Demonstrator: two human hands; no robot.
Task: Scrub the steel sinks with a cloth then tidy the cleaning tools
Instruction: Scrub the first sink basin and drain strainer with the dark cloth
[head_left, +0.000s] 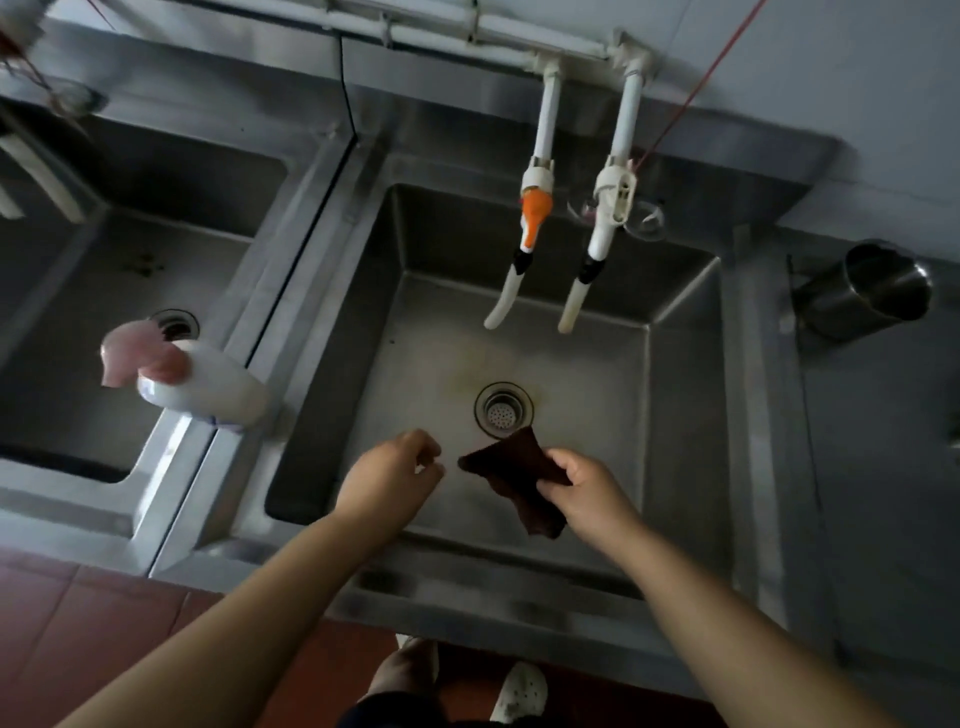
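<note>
So, room: a grey wall (831, 78) is far past both hands, and a red-brown floor (104, 623) is down under the arms.
Steel counter: the counter (872, 441) goes on past the right hand, all grey and shiny.
Right sink: the right sink (680, 415) is right under both hands, and its floor looks dull with a faint yellow stain.
Left sink: the left sink (67, 322) is off past the left hand.
Pipes: two white taps (540, 218) hang down over the sink, out in front of the hands.
Steel cup: a steel cup (867, 291) lies tipped on the counter, well past the right hand.
Bottle: a white bottle (208, 384) with a pink top stands on the rim between the sinks, near the left hand.
Drain: the round drain (503, 409) is just in front of the hands.
Cloth: the dark brown cloth (514, 478) hangs over the sink.
Right hand: the right hand (587, 499) pinches the cloth by one edge.
Left hand: the left hand (387, 478) is just beside the cloth, fingers loosely curled, holding nothing.
</note>
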